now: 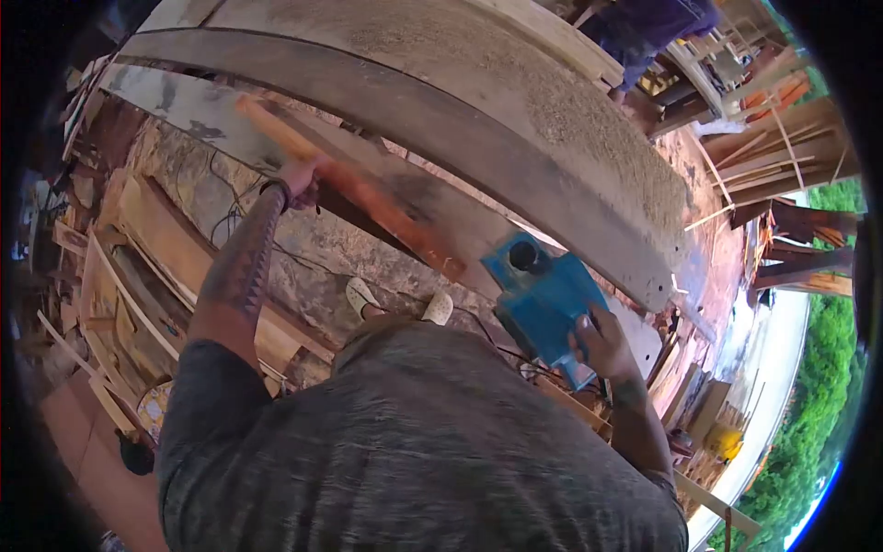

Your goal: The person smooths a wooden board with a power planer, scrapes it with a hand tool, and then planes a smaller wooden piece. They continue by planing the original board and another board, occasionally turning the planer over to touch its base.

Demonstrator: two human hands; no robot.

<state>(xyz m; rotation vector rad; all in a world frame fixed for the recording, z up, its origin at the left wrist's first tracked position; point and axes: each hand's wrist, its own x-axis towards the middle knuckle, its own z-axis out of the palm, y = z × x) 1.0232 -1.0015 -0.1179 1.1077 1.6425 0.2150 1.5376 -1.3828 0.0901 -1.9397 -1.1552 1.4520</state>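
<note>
My left hand (301, 179) grips a long reddish-orange wooden board (386, 207) that lies slanted across a grey workbench (441, 120). The board runs from the upper left down to the blue tool. My right hand (602, 340) holds the handle of a blue electric planer (543, 294), which sits at the near end of the board against the bench edge. Sawdust covers a wide plank (570, 101) farther back on the bench.
Planks and offcuts are stacked at the left (138, 267) and at the right (782, 147). My feet in light sandals (361, 296) stand on the dusty floor below. Another person (644, 28) stands beyond the bench. A black cable (230, 221) trails across the floor.
</note>
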